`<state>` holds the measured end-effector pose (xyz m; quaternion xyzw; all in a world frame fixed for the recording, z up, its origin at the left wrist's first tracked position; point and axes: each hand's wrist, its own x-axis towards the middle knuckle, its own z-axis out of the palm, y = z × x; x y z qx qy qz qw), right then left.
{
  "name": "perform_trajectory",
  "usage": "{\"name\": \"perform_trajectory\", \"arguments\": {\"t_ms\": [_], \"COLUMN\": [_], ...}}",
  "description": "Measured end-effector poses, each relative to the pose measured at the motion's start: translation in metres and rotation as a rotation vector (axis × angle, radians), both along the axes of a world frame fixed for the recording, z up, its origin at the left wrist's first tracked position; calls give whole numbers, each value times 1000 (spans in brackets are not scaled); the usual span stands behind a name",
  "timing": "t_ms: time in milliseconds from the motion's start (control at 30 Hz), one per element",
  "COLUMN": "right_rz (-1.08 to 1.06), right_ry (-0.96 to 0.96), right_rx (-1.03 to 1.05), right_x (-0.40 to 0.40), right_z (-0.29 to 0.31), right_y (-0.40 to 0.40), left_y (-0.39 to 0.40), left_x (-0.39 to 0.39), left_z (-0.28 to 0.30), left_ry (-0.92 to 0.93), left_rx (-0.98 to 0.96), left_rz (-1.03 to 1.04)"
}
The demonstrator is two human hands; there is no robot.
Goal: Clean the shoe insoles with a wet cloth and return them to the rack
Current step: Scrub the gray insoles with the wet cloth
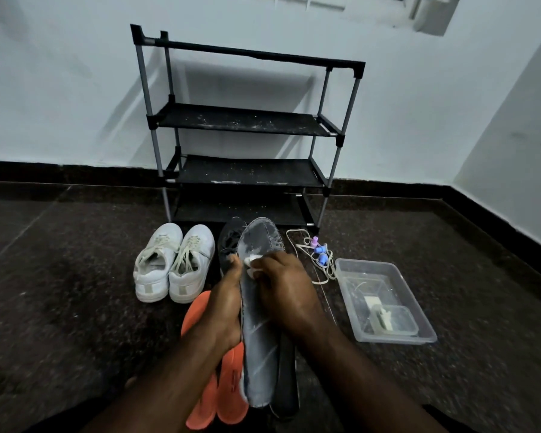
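A long grey insole (259,332) is held up in front of me, its toe end wet and shiny. My left hand (224,303) grips its left edge from behind. My right hand (286,292) pinches a small white cloth (252,264) and presses it on the insole's upper half. A second dark insole (286,379) lies under it on the right. Two orange insoles (219,392) lie on the floor below my left forearm. The black shoe rack (244,120) stands against the wall, its shelves bare and dusty.
A pair of white sneakers (174,264) stands on the dark floor at left, a black shoe (230,242) behind the insole. A clear plastic tub (384,300) with water and a smaller container sits at right. White laces with purple and blue clips (317,250) lie near the rack.
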<state>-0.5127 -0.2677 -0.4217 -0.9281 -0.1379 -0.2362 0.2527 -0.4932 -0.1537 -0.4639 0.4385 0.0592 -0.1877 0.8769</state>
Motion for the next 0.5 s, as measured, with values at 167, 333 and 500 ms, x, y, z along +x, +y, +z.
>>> {"name": "perform_trajectory", "arguments": {"t_ms": [167, 333, 500], "right_rz": [-47, 89, -50], "right_ry": [16, 44, 22], "right_rx": [-36, -74, 0], "right_x": [6, -3, 10], "right_z": [0, -3, -3], "right_y": [4, 4, -11], "left_y": [1, -3, -7], "left_x": [0, 7, 5], "left_z": [-5, -20, -15], "left_ry": [-21, 49, -10], "left_rx": [-11, -177, -11], "left_rz": [-1, 53, -18]}}
